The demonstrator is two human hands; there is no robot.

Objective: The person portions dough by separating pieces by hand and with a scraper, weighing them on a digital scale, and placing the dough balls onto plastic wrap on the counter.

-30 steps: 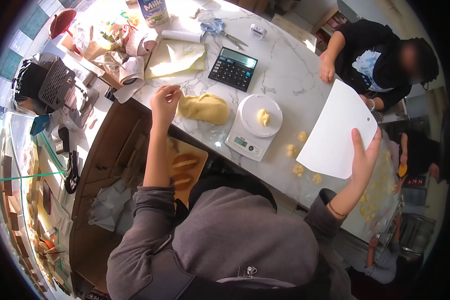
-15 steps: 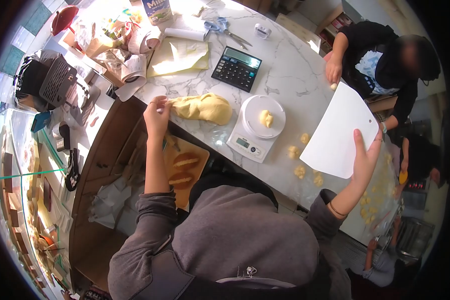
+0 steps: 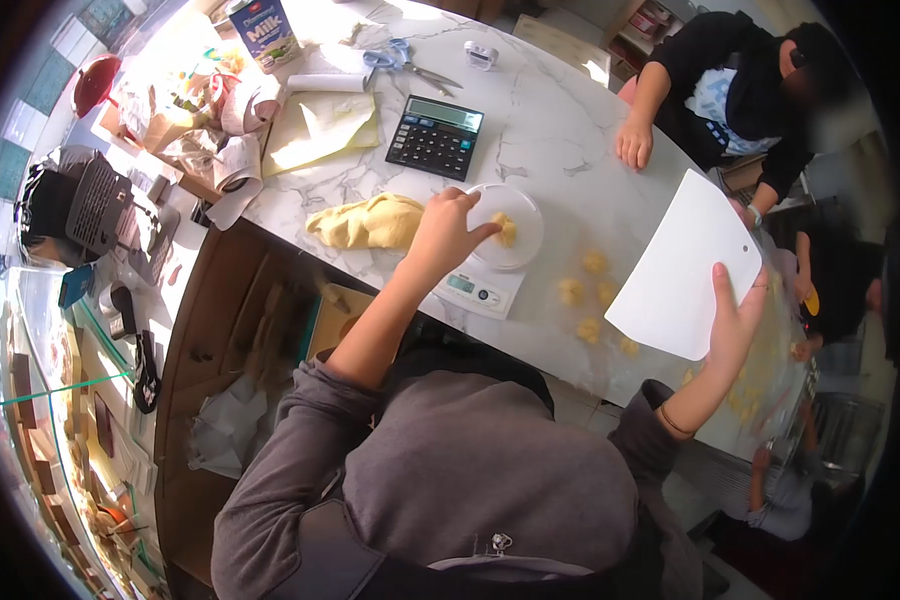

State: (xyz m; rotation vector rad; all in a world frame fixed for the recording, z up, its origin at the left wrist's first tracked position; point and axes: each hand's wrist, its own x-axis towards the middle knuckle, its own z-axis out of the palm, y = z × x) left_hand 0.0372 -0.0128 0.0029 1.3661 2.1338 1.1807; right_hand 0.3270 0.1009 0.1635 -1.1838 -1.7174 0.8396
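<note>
The left grip [image 3: 448, 228] hung over the left edge of a digital scale [image 3: 485, 276], loosely open, thumb and forefinger spread apart. Its thumb tip came right up to the small dough piece [image 3: 507, 230] on the weighing plate [image 3: 528, 230]; from where I stood I couldn't tell whether the two touched. Just left of that grip lay the big dough lump [image 3: 365, 222] on the table [image 3: 560, 130], its long axis running sideways, the tapered end pointing away from the hand and the fuller end close by it. The right grip [image 3: 735, 310] was closed on a white sheet [image 3: 665, 275], thumb flat on top, keeping it tilted over the table. The sheet's long straight edge faced the left grip, one corner pointing to the table's far side, the other back toward the person. Between the two grips lay a loose cluster of dough bits [image 3: 589, 330]. Beyond the left grip sat a black calculator [image 3: 435, 137], then scissors [image 3: 415, 69], and a milk carton [image 3: 264, 36] off to their left.
</note>
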